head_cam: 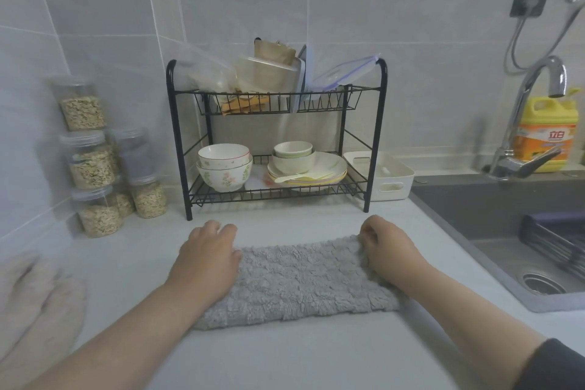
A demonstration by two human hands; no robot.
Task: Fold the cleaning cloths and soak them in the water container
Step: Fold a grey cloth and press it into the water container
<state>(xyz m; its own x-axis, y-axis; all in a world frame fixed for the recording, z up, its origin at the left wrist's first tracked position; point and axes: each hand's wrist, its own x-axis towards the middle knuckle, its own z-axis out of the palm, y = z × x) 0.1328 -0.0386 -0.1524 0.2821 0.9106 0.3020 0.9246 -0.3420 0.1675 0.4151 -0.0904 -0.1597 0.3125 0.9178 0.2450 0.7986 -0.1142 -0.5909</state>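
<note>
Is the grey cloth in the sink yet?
No, the grey cloth lies on the counter with the left hand and right hand at its ends, beside the sink.

Grey cloth (pixel 297 282) lies in a long strip across the middle of the counter (pixel 285 358). Right hand (pixel 389 253) pinches its far right corner, fingers curled. Left hand (pixel 205 260) sits over the left end, fingers curled too, its hold hidden. Dish rack (pixel 278 191) stands behind, by the wall; the sink (pixel 474 209) runs along the counter's right edge.
</note>
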